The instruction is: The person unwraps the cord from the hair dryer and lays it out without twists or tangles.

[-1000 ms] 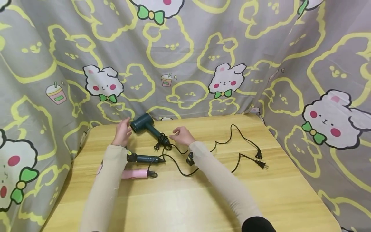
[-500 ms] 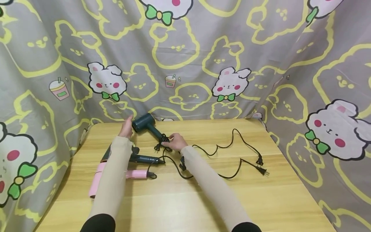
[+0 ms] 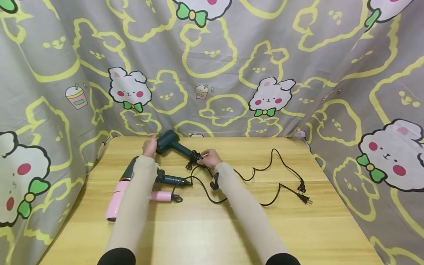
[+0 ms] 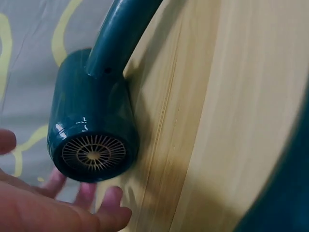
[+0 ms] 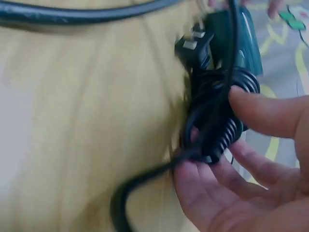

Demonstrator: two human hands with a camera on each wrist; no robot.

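Currently, the right grip (image 3: 212, 159) pinches the coiled cord (image 3: 196, 155) of a green hair dryer (image 3: 169, 141); the left grip (image 3: 150, 146), fingers loosely spread, is beside its vent (image 4: 94, 154).

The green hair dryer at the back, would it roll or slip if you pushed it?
The hair dryer might roll only a little: its barrel is round, but its handle sticks out. It looks shiny, so it could feel slippery.
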